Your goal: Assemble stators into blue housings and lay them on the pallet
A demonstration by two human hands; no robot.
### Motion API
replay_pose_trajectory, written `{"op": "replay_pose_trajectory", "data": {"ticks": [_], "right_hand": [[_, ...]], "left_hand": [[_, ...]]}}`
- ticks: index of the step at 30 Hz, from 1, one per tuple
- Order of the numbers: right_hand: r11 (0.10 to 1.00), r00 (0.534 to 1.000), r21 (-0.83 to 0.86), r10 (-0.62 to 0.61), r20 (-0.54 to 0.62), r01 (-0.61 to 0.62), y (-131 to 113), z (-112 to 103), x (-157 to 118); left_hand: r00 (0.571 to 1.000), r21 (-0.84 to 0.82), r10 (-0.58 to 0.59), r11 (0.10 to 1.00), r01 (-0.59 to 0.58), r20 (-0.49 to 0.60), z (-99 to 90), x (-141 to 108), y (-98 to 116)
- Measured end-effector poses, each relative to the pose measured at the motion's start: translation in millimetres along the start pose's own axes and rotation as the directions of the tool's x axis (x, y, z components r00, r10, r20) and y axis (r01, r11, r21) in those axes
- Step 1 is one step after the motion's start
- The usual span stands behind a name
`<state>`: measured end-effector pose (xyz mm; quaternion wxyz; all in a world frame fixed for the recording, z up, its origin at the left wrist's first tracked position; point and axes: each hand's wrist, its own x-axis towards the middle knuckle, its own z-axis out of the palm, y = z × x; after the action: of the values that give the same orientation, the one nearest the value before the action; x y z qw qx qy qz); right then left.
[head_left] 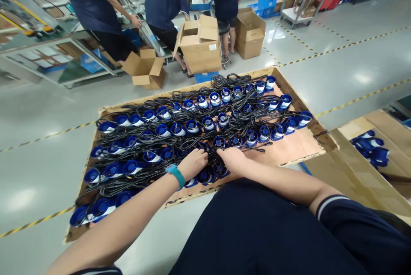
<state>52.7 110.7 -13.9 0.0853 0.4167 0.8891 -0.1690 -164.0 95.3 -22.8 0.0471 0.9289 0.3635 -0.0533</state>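
My left hand (193, 163), with a teal band (175, 175) at the wrist, has its fingers curled onto a bundle of black cable (212, 158) near the front edge of a wooden tray (302, 148). From the other side my right hand (233, 160) closes on the same bundle, its fingertips partly hidden. Two cable ends (261, 147) stick out past the right hand. Around both hands stand rows of blue-and-white round housings (209, 123) with coiled black cables between them. One housing (205, 175) sits just below the hands.
An opened carton (359, 176) at the right holds several blue parts (372, 148). Beyond the tray are open cardboard boxes (201, 48), and three people in dark shirts work at benches (61, 48). A grey cart (305, 3) stands at the back right.
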Motion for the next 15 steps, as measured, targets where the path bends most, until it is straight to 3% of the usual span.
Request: {"op": "replay_pose_trajectory", "data": {"ticks": [9, 15], "right_hand": [[0.998, 0.998, 0.007, -0.06, -0.014, 0.061, 15, 22, -2], [0.996, 0.997, 0.05, 0.069, 0.034, -0.07, 32, 32, 15]], "left_hand": [[0.996, 0.114, -0.067, 0.991, 0.073, -0.055, 19.6, -1, 11], [0.971, 0.058, -0.159, 0.983, 0.172, -0.18, 24.3, -12, 22]]}}
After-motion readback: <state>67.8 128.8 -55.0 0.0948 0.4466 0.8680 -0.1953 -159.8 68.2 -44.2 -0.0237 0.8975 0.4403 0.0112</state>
